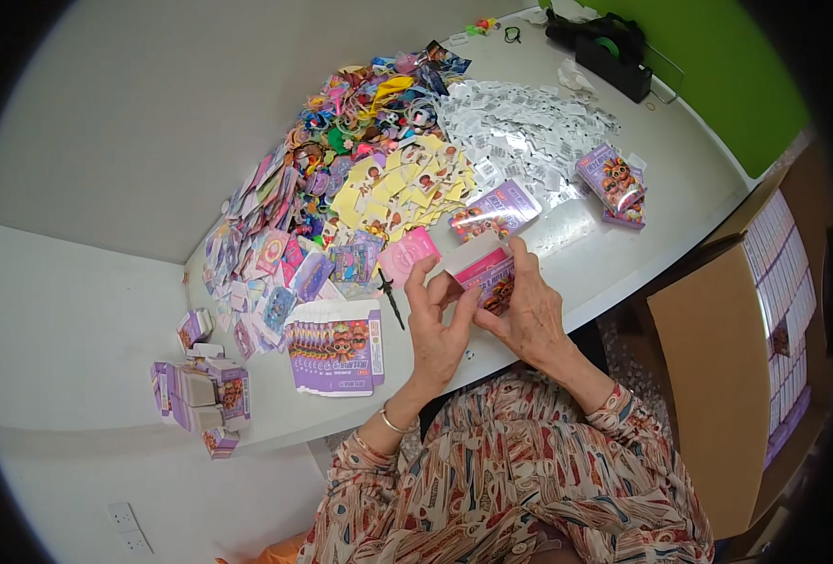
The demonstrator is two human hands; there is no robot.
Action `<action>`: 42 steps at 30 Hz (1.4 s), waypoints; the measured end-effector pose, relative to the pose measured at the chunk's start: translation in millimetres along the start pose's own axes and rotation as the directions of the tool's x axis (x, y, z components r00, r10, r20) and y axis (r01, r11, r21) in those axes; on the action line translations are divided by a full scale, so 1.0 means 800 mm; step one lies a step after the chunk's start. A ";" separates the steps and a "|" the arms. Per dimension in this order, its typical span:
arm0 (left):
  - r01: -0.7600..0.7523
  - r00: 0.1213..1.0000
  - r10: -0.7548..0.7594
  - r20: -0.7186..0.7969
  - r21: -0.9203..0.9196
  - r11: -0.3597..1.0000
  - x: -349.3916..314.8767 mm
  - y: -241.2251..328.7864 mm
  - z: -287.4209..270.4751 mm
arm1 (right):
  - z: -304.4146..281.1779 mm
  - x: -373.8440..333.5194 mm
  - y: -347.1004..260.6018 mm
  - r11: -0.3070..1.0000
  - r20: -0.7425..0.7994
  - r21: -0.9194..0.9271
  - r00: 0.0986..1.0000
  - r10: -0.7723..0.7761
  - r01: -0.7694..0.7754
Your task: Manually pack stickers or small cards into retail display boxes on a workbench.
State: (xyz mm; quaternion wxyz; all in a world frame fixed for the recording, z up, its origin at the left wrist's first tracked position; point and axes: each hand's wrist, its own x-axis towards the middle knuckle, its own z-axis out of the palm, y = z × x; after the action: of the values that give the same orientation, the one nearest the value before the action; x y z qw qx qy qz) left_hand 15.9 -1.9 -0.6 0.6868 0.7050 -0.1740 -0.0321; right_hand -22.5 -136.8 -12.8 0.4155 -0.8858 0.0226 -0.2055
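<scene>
A small purple box [500,293] with an orange picture stands between my hands near the table's front edge, its pale top flap raised. Something pink shows inside its mouth. My left hand [437,331] closes on the box's left side, thumb on the front. From the right, my right hand [535,318] grips the same box, with fingers along its side. Just beyond lie a pink card [407,252] and a purple box [498,212] on its side. A dark sword-shaped piece [391,299] rests beside my left hand.
Flattened purple boxes [334,350] lie fanned out at left, near folded boxes [200,390] at the table's edge. Behind are heaps of small toys [341,141], yellow cards [402,188] and white slips [520,132]. A tape dispenser [614,68] stands far right; a carton [717,348] of packed boxes sits at right.
</scene>
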 end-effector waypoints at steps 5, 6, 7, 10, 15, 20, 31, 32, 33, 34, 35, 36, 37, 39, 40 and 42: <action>-0.098 0.995 0.094 0.028 0.175 0.980 -0.002 -0.016 -0.002 | 0.003 -0.005 0.011 1.000 0.037 -0.006 0.999 0.028 -0.028; -0.057 0.998 0.048 0.044 0.241 0.969 -0.003 -0.017 -0.004 | 0.003 -0.005 0.012 1.000 0.036 -0.005 0.999 0.030 -0.030; -0.056 0.998 0.047 0.046 0.240 0.969 -0.004 -0.015 -0.004 | 0.003 -0.004 0.014 0.999 0.041 -0.041 0.999 0.005 -0.003; -0.151 0.987 0.120 0.111 0.341 0.928 -0.005 -0.014 -0.006 | 0.000 -0.003 0.016 0.995 0.053 -0.087 0.997 -0.049 0.053; -0.308 0.949 0.257 0.183 0.358 0.882 0.004 -0.007 -0.009 | 0.001 -0.002 0.022 0.991 0.028 -0.039 0.992 -0.124 0.125; -0.417 0.908 0.368 0.199 0.491 0.765 -0.003 -0.001 -0.002 | 0.006 -0.004 0.032 0.983 -0.032 0.006 0.983 -0.181 0.182; -0.016 0.973 -0.082 0.217 0.414 0.910 0.023 0.038 -0.003 | 0.008 -0.003 0.038 0.984 -0.028 0.012 0.984 -0.177 0.178; -0.099 0.971 -0.029 0.238 0.508 0.856 0.023 0.041 0.000 | 0.008 -0.004 0.040 0.979 -0.043 0.011 0.978 -0.203 0.204; -0.180 0.964 0.022 0.264 0.592 0.786 0.022 0.042 0.002 | 0.006 -0.005 0.040 0.980 -0.045 0.008 0.979 -0.200 0.201; -0.181 0.964 0.022 0.266 0.591 0.786 0.021 0.041 0.002 | 0.005 -0.006 0.040 0.981 -0.025 0.030 0.981 -0.190 0.191; -0.218 0.960 0.064 0.271 0.591 0.777 0.020 0.040 0.002 | 0.003 -0.006 0.039 0.982 -0.005 0.051 0.983 -0.181 0.181; -0.255 0.955 0.106 0.275 0.591 0.766 0.019 0.037 0.002 | 0.002 -0.006 0.038 0.983 -0.005 0.050 0.984 -0.179 0.179; -0.254 0.955 0.104 0.277 0.590 0.766 0.019 0.034 0.001 | 0.000 -0.007 0.036 0.980 -0.009 0.055 0.981 -0.193 0.193; -0.187 0.972 0.080 0.221 0.520 0.833 0.019 0.026 -0.003 | -0.002 -0.008 0.035 0.977 -0.012 0.062 0.979 -0.206 0.206; -0.187 0.972 0.078 0.224 0.519 0.834 0.019 0.025 -0.004 | -0.003 -0.008 0.036 0.977 0.006 0.056 0.978 -0.208 0.207; -0.182 0.968 0.066 0.242 0.496 0.849 0.019 0.024 -0.005 | -0.003 -0.009 0.037 0.977 0.023 0.049 0.978 -0.207 0.206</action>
State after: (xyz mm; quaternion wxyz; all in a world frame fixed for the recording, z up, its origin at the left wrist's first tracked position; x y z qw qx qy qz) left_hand 27.5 -2.5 21.3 0.4513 0.8419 -0.2953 -0.0164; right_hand -26.4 -156.4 -36.3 0.4127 -0.8762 -0.0802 -0.2356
